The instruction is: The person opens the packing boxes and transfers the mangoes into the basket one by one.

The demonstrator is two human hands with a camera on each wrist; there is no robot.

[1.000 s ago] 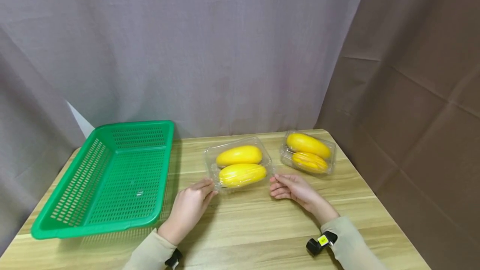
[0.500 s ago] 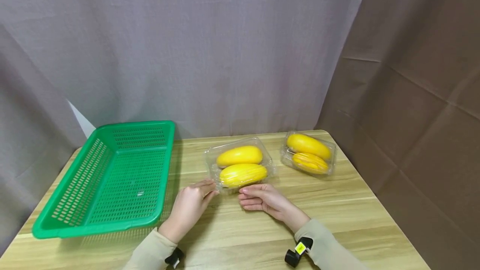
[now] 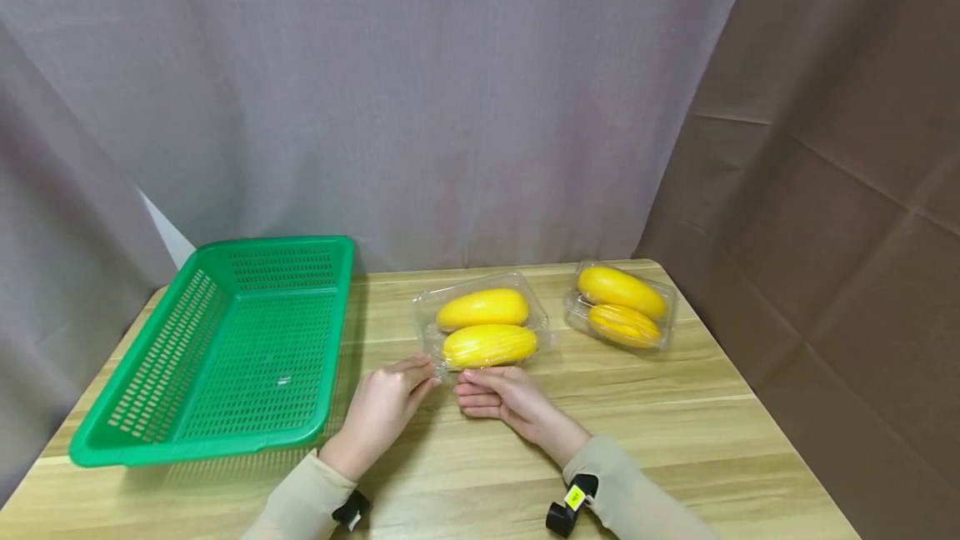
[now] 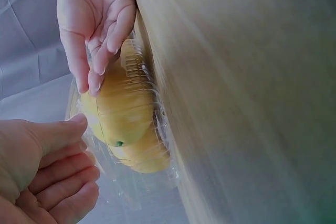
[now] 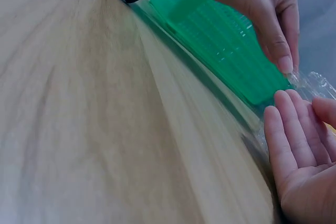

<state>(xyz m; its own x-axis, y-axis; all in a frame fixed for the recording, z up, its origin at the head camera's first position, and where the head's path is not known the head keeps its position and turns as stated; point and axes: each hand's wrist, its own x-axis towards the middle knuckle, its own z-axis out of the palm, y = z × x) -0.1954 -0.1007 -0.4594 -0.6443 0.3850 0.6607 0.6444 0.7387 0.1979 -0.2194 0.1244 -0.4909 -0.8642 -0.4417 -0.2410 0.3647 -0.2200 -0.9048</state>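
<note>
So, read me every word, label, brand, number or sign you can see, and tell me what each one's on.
None can be read.
Yellow sticker on the black right-wrist device: dark marks, too small and blurred to read.
Pale tab on the black left-wrist device: too small to make out any lettering.
White patch inside the green basket: can't tell whether it's a label.

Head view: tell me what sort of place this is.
Probably a screened recording corner: greyish cloth hangs behind the table, brown cloth lines its right side, and a black wrist device is worn.
</note>
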